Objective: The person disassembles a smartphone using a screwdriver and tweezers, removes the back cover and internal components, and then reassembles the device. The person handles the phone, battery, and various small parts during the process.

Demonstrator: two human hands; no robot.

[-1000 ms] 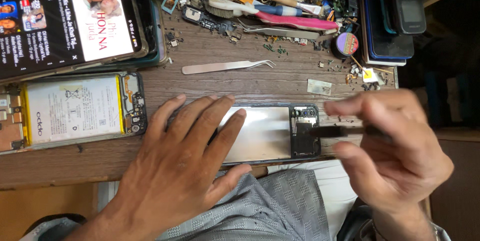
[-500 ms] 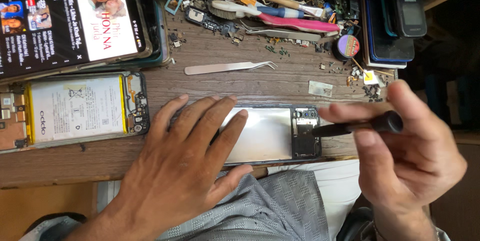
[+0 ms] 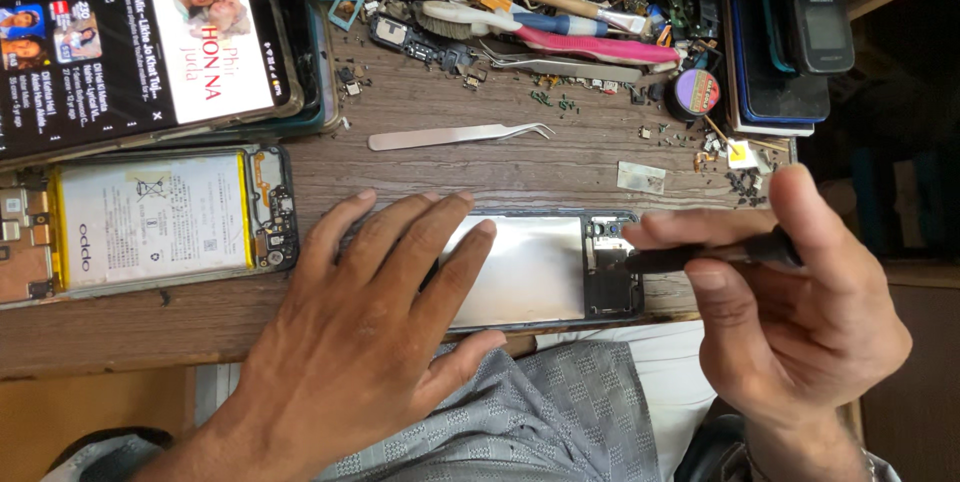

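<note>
Head view: left hand (image 3: 370, 342) spread flat, unmoved, pinning opened phone (image 3: 545, 272) at near edge of wooden desk (image 3: 600, 147). Right hand (image 3: 790, 312) pinching black screwdriver (image 3: 700, 255); grip opened from a second ago, thumb now raised, tip kept at phone's circuit-board end. Suggests screw work continuing. Tweezers (image 3: 455, 136) idle beyond.

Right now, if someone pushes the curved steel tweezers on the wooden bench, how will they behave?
The tweezers look thin and flat, so they would probably slide, not roll. They seem light, and polished metal may slip between fingers. The fine bent tip looks easy to deform, and it may catch on the rough table.
</note>
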